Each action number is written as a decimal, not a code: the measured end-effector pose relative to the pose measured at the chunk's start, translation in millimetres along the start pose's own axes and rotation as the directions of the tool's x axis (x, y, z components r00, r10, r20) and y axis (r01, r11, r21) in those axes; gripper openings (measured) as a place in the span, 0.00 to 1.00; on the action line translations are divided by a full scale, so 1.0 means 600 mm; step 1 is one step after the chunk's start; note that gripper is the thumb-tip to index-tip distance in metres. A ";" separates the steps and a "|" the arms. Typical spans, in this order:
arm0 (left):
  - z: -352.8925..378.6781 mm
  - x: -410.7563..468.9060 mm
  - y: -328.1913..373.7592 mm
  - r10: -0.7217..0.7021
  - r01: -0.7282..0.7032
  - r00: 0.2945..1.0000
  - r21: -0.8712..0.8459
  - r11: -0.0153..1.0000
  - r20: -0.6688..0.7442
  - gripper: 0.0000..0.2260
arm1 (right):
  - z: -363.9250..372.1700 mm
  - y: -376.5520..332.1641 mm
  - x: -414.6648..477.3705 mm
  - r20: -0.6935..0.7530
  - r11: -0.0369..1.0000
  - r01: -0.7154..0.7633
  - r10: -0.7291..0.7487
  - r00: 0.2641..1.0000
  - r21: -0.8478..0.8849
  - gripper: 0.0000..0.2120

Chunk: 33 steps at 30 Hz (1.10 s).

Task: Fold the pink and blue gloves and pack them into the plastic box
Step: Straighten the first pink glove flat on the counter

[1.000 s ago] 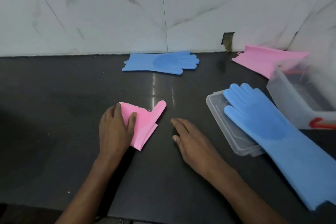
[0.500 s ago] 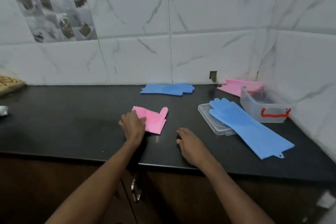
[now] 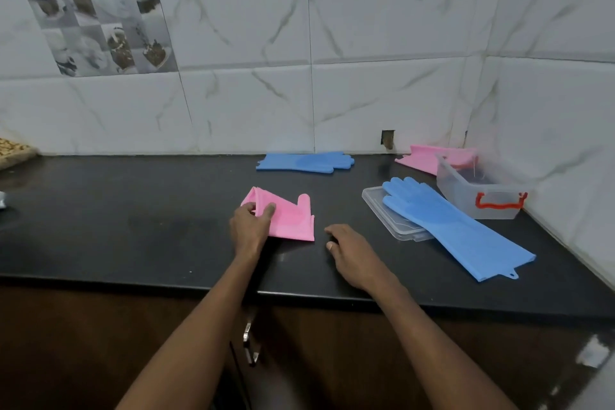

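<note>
Your right hand [image 3: 352, 251] rests flat on the bench [image 3: 133, 226], fingers released, holding nothing. Your left hand [image 3: 251, 226], fingers pinched on the folded pink glove's [image 3: 286, 218] left edge, is mid-fold, by my judgement; next, press it and carry it rightward. Right of your right fingers, a blue glove [image 3: 456, 230] drapes the lid [image 3: 382, 210]; beyond sits the plastic box [image 3: 482, 206], second pink glove [image 3: 422, 158] behind, another blue glove [image 3: 304, 161] by the wall.

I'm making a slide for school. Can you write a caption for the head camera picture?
Left hand presses a folded pink glove on the counter; plastic box waits nearby.
</note>
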State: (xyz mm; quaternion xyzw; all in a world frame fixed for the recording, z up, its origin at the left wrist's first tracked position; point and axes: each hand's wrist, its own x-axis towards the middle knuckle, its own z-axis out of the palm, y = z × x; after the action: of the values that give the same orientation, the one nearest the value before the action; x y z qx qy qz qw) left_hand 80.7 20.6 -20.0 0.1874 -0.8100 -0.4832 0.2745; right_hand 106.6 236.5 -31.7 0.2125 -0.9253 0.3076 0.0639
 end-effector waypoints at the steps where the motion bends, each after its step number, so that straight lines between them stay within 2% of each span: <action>1: 0.002 0.001 -0.003 0.003 -0.003 0.999 0.015 1.000 0.034 0.12 | 0.000 0.000 0.000 -0.004 1.000 -0.004 0.004 1.000 0.000 0.18; 5: 0.007 0.006 -0.013 0.060 -0.066 0.987 0.037 0.997 0.148 0.10 | -0.002 -0.005 -0.004 -0.024 1.000 -0.017 0.017 1.000 0.006 0.18; 7: 0.008 0.005 -0.012 0.109 -0.120 0.989 0.108 0.987 0.102 0.11 | -0.005 -0.007 -0.006 -0.027 1.000 -0.026 0.027 0.999 0.008 0.18; 9: 0.007 -0.001 -0.008 0.182 -0.175 0.983 0.163 0.971 -0.030 0.11 | -0.006 -0.010 -0.008 -0.029 1.000 -0.029 0.029 0.999 0.007 0.18; 11: 0.004 -0.010 -0.001 0.304 -0.283 0.947 0.177 0.943 -0.105 0.08 | -0.007 -0.011 -0.009 -0.031 1.000 -0.026 0.026 0.999 0.000 0.18; 12: 0.003 -0.014 0.002 0.376 -0.354 0.921 0.185 0.917 -0.100 0.08 | -0.008 -0.011 -0.010 -0.033 1.000 -0.026 0.026 0.999 -0.002 0.18; 14: -0.002 -0.018 0.010 0.455 -0.447 0.889 0.110 0.887 -0.051 0.15 | -0.008 -0.008 -0.009 -0.036 0.999 -0.031 0.032 0.999 0.005 0.18; 16: -0.009 -0.012 0.030 0.419 -0.419 0.908 0.020 0.908 0.026 0.21 | -0.008 -0.006 -0.009 -0.041 0.999 -0.041 0.042 0.998 0.025 0.19; 18: -0.014 0.005 0.056 0.334 -0.340 0.936 0.044 0.939 0.109 0.22 | -0.006 -0.005 -0.006 -0.034 0.998 -0.046 0.048 0.998 0.052 0.20; 19: -0.017 0.016 0.069 0.294 -0.301 0.943 0.022 0.953 0.154 0.20 | -0.007 -0.004 -0.004 -0.028 0.994 -0.058 0.061 0.998 0.097 0.21; 21: -0.026 0.034 0.087 0.217 -0.180 0.937 -0.154 0.972 0.272 0.09 | -0.010 -0.002 0.001 -0.024 0.958 -0.114 0.124 0.992 0.262 0.22; 22: -0.032 0.038 0.094 0.193 -0.113 0.923 -0.244 0.963 0.334 0.06 | -0.013 -0.001 0.003 -0.026 0.919 -0.147 0.168 0.985 0.367 0.21; 23: -0.037 0.040 0.098 0.191 -0.067 0.905 -0.317 0.946 0.380 0.06 | -0.016 -0.001 0.007 -0.024 0.855 -0.176 0.214 0.977 0.488 0.21; 26: -0.038 0.039 0.101 0.237 -0.016 0.849 -0.424 0.905 0.473 0.10 | -0.025 -0.004 0.024 0.069 0.531 -0.207 0.268 0.961 0.822 0.20; 29: -0.026 0.034 0.098 0.298 -0.071 0.778 -0.393 0.917 0.554 0.20 | -0.039 -0.016 0.049 0.108 0.290 -0.175 0.233 0.967 0.941 0.23; 31: -0.022 0.027 0.093 0.355 -0.099 0.746 -0.434 0.896 0.563 0.22 | -0.046 -0.022 0.064 0.104 0.204 -0.156 0.243 0.964 0.967 0.26; 33: -0.026 0.022 0.092 0.394 -0.068 0.719 -0.507 0.860 0.573 0.24 | -0.053 -0.026 0.075 0.074 0.117 -0.107 0.255 0.964 0.987 0.26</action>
State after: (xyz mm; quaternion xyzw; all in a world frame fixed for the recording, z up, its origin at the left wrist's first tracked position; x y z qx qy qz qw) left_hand 77.8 27.9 38.1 -0.1698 -0.7358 -0.6521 0.0665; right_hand 72.6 228.1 13.4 0.0705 -0.5108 0.8534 -0.0760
